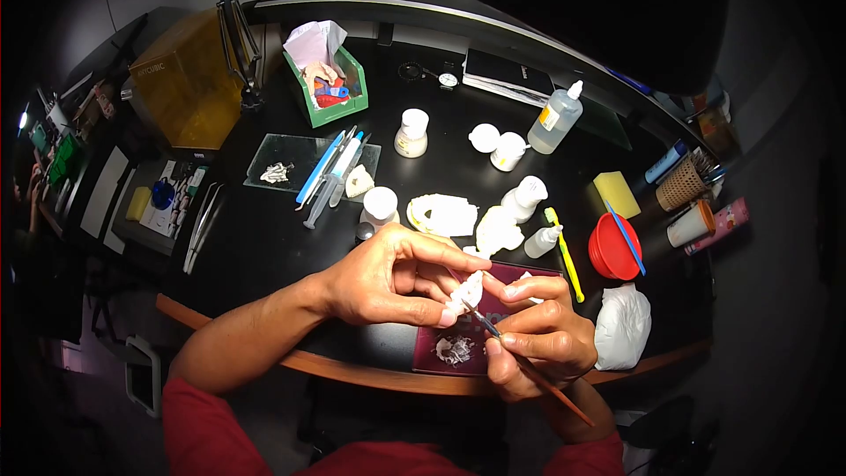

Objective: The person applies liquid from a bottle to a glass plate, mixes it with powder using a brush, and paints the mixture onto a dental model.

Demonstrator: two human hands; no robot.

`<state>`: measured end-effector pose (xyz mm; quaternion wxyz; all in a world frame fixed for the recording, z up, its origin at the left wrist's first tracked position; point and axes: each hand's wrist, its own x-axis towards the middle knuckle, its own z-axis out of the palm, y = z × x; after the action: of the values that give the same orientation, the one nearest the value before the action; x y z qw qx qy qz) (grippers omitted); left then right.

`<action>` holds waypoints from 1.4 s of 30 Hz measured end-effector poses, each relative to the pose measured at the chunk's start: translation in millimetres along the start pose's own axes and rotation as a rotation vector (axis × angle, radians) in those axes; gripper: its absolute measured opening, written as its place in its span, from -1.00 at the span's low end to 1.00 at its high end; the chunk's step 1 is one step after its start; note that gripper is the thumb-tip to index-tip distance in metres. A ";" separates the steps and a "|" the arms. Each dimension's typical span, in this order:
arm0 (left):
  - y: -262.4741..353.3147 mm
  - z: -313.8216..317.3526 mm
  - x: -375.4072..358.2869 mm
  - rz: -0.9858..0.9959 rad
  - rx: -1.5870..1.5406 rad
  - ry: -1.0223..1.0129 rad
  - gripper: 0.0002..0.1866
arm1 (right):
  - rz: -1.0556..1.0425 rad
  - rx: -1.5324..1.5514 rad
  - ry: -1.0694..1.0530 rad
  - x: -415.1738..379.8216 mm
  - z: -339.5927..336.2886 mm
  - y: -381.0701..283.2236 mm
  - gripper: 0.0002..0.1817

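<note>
Pinched between the thumb and fingers of my left hand [388,278] is a small white piece [467,293] with an uneven surface, like part of a dental cast. My right hand [551,328] grips a thin brush-like tool [542,381] with a reddish-brown handle and dark front section. Its tip meets the white piece, and my right fingertips are close beside it. Under both hands lies a dark red mat [432,354] with a heap of white shavings [454,351]. Just beyond are white dental casts [442,214].
A red bowl [614,247], yellow toothbrush [565,256] and crumpled white cloth [623,326] sit to the right. Behind stand white bottles [411,134] and a clear squeeze bottle [556,122]. At left are a glass plate [273,154], blue-handled tools [330,172] and a green bin [339,110].
</note>
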<state>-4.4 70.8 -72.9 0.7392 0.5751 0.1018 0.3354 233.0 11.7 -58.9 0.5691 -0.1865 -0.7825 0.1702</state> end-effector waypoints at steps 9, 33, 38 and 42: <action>-5.6 -2.3 -1.4 -0.013 0.065 0.005 -0.35 | 0.053 0.067 0.057 0.9 3.6 0.2 -0.77; -4.4 -0.3 0.5 -0.250 -0.138 -0.113 -0.50 | 0.570 0.900 0.118 5.4 -9.5 9.5 -0.83; -3.7 -4.6 0.2 -0.418 -0.293 -0.178 -0.33 | 0.616 1.010 0.108 6.9 -10.6 17.3 -0.83; -8.0 -4.0 1.5 -0.466 -0.371 -0.223 -0.35 | 0.657 1.123 0.079 8.2 -10.8 21.4 -0.85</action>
<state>-2.4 73.9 -81.2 0.8950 0.4248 0.0863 0.1048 243.1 34.9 -59.2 0.5269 -0.0961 -0.4552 0.7113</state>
